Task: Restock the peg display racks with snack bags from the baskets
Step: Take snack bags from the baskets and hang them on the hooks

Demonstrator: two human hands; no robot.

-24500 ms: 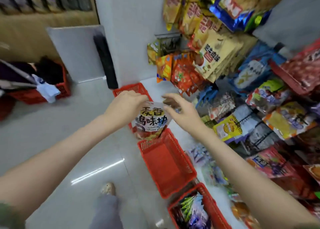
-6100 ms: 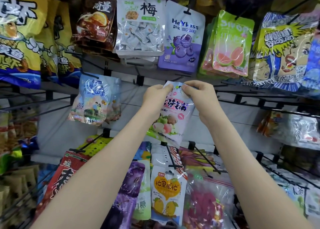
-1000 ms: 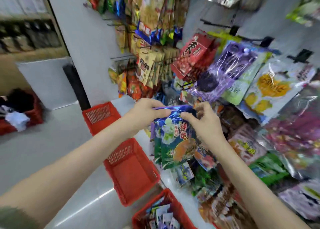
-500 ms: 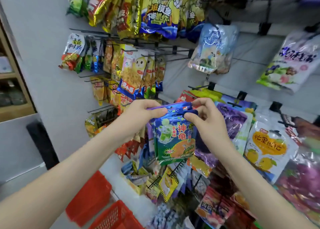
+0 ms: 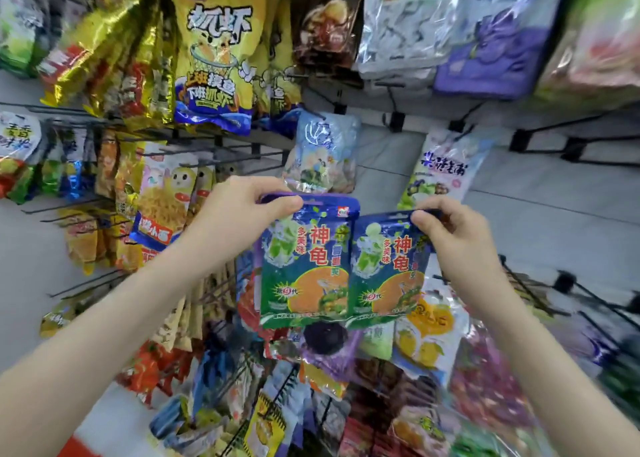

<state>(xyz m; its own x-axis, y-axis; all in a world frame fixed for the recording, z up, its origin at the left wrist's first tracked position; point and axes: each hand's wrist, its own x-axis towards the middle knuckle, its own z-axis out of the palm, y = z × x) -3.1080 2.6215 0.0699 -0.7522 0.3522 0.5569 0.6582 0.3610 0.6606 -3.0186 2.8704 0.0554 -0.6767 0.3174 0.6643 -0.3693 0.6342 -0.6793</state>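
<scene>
Pinches the top edge of one blue-green snack bag [image 5: 304, 269] between thumb and curled fingers of the left hand [image 5: 242, 211]; does the same with a matching second bag [image 5: 388, 273] in the right hand [image 5: 453, 235]. Holds both side by side in the air in front of the peg rack [image 5: 381, 183], edges just overlapping, neither on a peg yet. Shows a purple strip behind the left thumb, perhaps a further bag; cannot tell.

Risks, by judgement:
- Could miss the hang hole, with the top strip hidden under the thumbs.
- Could lose a glossy bag from so shallow a pinch while threading one-handed.
- Could knock the pale blue bag [image 5: 322, 152] just above the left hand off its peg, or snag the crowded bags below.
- Could also end on the wrong hook, with bare black pegs [image 5: 554, 134] up on the right and no matching blue-green stock in sight on the rack.

Containers: shows only a red sliver [image 5: 78, 448] at the bottom left corner, likely a basket rim; contents out of view. Carries all other stock on pegs: yellow shrimp bags [image 5: 214, 51] above left, a white-and-green bag [image 5: 446, 169] above the right hand.
</scene>
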